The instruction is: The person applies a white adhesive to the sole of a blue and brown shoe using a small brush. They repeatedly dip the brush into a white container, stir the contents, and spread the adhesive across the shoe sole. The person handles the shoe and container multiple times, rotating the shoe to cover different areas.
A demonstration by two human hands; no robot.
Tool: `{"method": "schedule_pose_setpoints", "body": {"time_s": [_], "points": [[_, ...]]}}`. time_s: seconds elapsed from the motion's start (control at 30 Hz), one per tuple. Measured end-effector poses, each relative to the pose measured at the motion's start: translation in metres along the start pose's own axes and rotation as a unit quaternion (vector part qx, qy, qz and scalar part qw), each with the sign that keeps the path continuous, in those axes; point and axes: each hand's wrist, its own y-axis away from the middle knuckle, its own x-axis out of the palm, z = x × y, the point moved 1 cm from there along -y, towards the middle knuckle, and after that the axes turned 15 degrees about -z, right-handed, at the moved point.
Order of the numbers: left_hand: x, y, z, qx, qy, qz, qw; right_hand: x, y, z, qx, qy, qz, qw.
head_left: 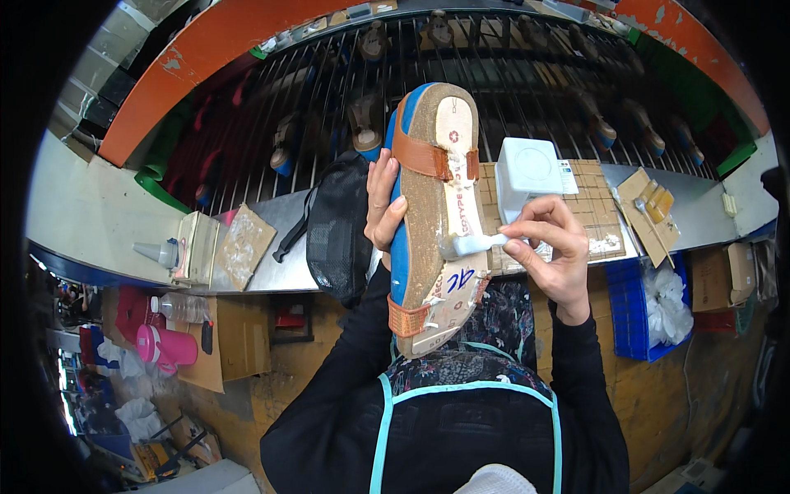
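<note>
A shoe is held up before me with its underside facing me, toe end away. Its sides are blue, its margin is a cork-like brown, and brown straps are folded over onto the pale bottom board. My left hand grips it from the left edge, fingers along the blue side. In a pinch between thumb and fingers, my right hand has a small brush with a white handle. The brush's tip touches the underside near the middle. Just beyond my right hand stands a white square container on patterned cardboard.
Beyond the bench runs a rack of metal rods carrying several shoes. A black mesh bag lies left of the shoe, near a stained board. Cardboard with brushes lies right; below are a blue crate and a pink jug.
</note>
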Motion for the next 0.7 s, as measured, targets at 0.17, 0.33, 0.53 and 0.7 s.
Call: {"method": "schedule_pose_setpoints", "body": {"time_s": [0.17,0.33,0.53,0.7], "points": [[0.024,0.002,0.001,0.117,-0.103,0.000,0.988,0.002,0.012,0.001,-0.067,0.045,-0.047,0.996],[0.050,-0.013,0.003,0.476,-0.319,-0.009,0.819,0.002,0.019,0.007,-0.148,0.100,-0.085,0.980],[0.064,-0.025,-0.002,0.559,-0.305,-0.109,0.763,0.002,0.023,0.015,-0.235,0.152,-0.106,0.954],[0.071,-0.027,-0.004,0.563,-0.339,-0.163,0.736,0.000,0.023,0.018,-0.307,0.178,-0.123,0.927]]}}
